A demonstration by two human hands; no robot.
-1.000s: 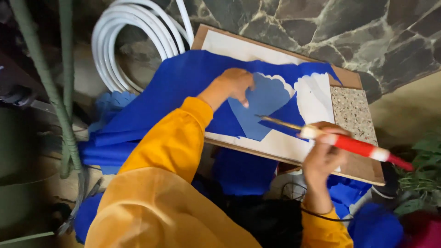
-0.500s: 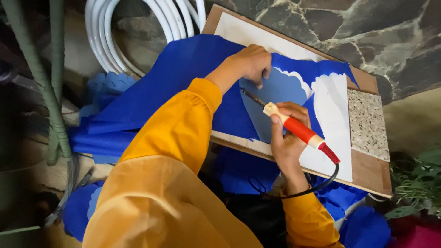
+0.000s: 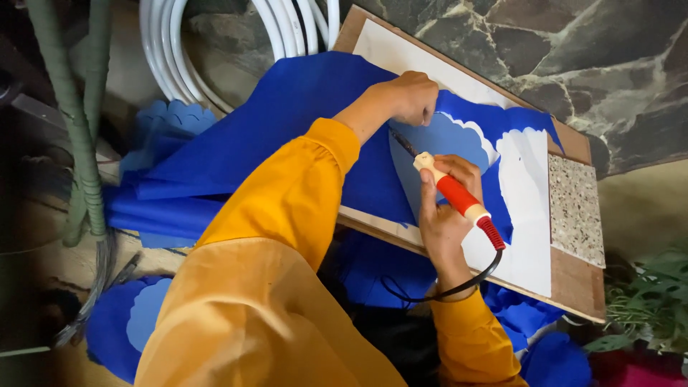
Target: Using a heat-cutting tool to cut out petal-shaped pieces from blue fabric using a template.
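The right hand (image 3: 444, 208) gripped a red-handled hot cutting tool (image 3: 455, 195) at the centre right of the frame, fingers wrapped round the handle, its dark tip angled up and left onto the blue fabric (image 3: 287, 136); a black cord (image 3: 459, 287) looped from the tool's end below the wrist. The left hand (image 3: 408, 97), just above the tip, was clenched with its knuckles pressing the fabric down; its yellow sleeve (image 3: 294, 193) ran down to the lower centre. The fabric lay across a wooden board (image 3: 573, 283) covered with a white sheet (image 3: 527, 208); a speckled stone tile (image 3: 575, 208) sat on the board's right edge. Coiled white tubing (image 3: 172, 50) lay at the upper left; cut blue scalloped pieces (image 3: 129, 322) lay at the lower left.
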